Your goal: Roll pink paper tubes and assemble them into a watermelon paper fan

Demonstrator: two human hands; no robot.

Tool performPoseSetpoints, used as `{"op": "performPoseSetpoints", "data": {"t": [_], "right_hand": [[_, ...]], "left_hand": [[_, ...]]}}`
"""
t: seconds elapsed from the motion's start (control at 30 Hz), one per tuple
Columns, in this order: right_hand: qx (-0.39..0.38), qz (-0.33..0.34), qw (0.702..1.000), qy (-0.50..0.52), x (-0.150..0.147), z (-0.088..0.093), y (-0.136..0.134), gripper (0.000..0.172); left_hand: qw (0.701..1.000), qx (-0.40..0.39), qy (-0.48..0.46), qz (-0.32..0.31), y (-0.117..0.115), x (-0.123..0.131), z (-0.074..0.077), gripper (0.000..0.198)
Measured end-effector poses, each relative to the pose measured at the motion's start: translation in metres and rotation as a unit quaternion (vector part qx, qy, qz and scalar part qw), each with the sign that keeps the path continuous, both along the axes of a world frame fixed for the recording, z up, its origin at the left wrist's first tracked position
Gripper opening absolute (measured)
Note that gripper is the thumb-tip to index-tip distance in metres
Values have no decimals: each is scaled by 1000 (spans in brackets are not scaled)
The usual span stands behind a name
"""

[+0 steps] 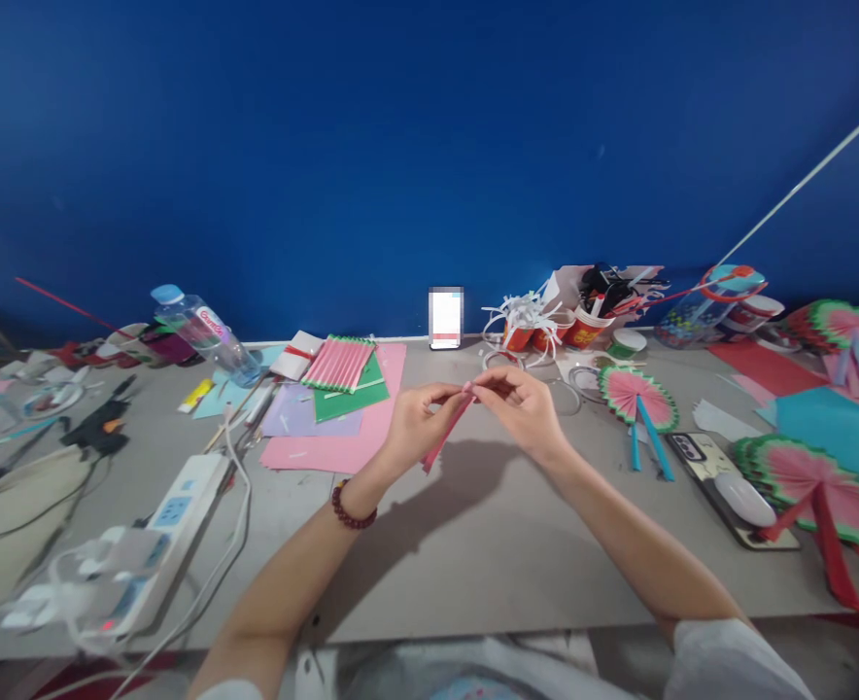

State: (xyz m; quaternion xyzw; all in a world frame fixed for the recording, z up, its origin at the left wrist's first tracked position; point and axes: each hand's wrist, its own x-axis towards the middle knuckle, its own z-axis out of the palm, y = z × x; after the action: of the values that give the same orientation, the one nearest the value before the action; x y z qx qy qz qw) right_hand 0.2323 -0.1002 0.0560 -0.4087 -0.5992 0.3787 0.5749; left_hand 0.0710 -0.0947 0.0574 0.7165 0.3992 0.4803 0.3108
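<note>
Fingers of the left hand [416, 420] and right hand [521, 403] pinched a folded pink paper strip [445, 434] above the grey table [473, 544], its upper end between both thumbs, lower end slanting leftward near the pleated pink sheet [338, 363].

- We have one view only, head-worn, looking forward and down across the desk [473, 564] toward the blue wall [429, 146].
- Near: forearms enter from the bottom edge.

Three finished paper fans [637, 397] [808, 476] [848, 326] (watermelon-patterned), one water bottle [207, 332], one power strip [171, 520], one glue gun [98, 428].
</note>
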Motion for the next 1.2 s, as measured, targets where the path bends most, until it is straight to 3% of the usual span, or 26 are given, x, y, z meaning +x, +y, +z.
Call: {"op": "performPoseSetpoints", "data": {"t": [0.17,0.53,0.9,1.2], "right_hand": [[2,15,999,-41,3,0,0,27],[22,-48,998,19,-1,6,-9,20],[134,-80,981,-112,-2,14,-18,5],[104,-62,988,-98,-2,11,-20,5]], "left_hand": [[999,41,12,10,-2,0,1,20],[995,15,-102,-8,-5,7,-5,15],[989,66,-114,-65,2,3,-8,13],[986,64,-135,-68,4,0,-7,13]]}}
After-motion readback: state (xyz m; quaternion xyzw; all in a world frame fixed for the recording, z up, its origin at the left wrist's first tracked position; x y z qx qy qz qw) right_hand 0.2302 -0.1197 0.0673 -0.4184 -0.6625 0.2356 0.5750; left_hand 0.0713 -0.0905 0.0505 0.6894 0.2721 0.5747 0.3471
